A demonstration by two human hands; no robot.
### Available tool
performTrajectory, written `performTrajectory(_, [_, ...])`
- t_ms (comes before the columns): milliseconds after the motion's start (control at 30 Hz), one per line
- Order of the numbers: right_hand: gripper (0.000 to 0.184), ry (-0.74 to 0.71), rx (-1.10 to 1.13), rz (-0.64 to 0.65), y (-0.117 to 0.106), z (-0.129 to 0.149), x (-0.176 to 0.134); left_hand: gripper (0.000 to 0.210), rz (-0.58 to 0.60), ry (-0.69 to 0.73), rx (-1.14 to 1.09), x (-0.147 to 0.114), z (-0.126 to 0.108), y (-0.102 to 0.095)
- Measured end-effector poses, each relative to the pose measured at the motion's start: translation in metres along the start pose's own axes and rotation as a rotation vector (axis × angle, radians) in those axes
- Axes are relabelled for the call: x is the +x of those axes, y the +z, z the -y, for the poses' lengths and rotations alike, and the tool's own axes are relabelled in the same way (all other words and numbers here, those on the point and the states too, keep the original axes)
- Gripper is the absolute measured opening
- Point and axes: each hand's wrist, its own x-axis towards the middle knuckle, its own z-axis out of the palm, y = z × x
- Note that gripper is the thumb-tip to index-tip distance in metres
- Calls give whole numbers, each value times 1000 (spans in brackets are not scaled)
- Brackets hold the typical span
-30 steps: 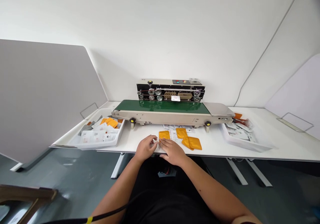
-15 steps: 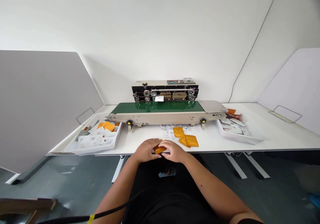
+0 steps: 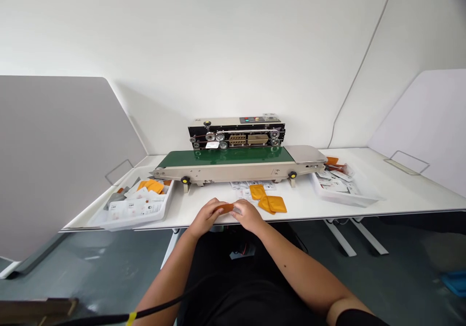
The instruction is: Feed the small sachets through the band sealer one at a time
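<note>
Close to the table's front edge, my left hand [image 3: 207, 216] and my right hand [image 3: 249, 214] pinch an orange pouch [image 3: 227, 208] between them, one at each end. The pouch is seen nearly edge-on, and fingers cover its ends. Just beyond my right hand lie loose orange pouches [image 3: 277, 204], partly overlapping, beside flat printed white packets [image 3: 244, 195]. Behind them stands a band sealing machine [image 3: 236, 122] with a green conveyor belt [image 3: 227, 157]. A small white packet [image 3: 212, 145] sits at the machine's rollers, left of centre.
A translucent bin [image 3: 165, 208] on the left holds white, grey and orange packets. Another bin [image 3: 349, 200] on the right holds white packets, orange pouches and a reddish-orange item. Grey partitions [image 3: 54, 161] flank the white table [image 3: 407, 190]. A black cable [image 3: 160, 309] crosses my left forearm.
The white packet has travelled left along the sealing machine. My hands have moved slightly apart, and the orange pouch has tilted to show its narrow edge. The view has shifted a little.
</note>
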Motion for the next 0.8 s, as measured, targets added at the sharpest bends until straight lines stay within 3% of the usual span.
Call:
performTrajectory(133, [20, 105, 148, 25, -4, 2, 1, 42, 68, -82, -127, -3, -6, -1])
performTrajectory(267, [24, 84, 285, 127, -13, 5, -1, 60, 173, -155, -193, -5, -12, -4])
performTrajectory(367, [23, 95, 280, 184, -17, 6, -1, 48, 234, -216, -250, -4, -15, -5])
performTrajectory(467, [22, 142, 289, 195, -19, 6, 0, 33, 217, -263, -304, -2, -16, -5])
performTrajectory(800, [23, 209, 338, 151, -19, 4, -2, 36, 213, -303, -386, -3, -8, 1])
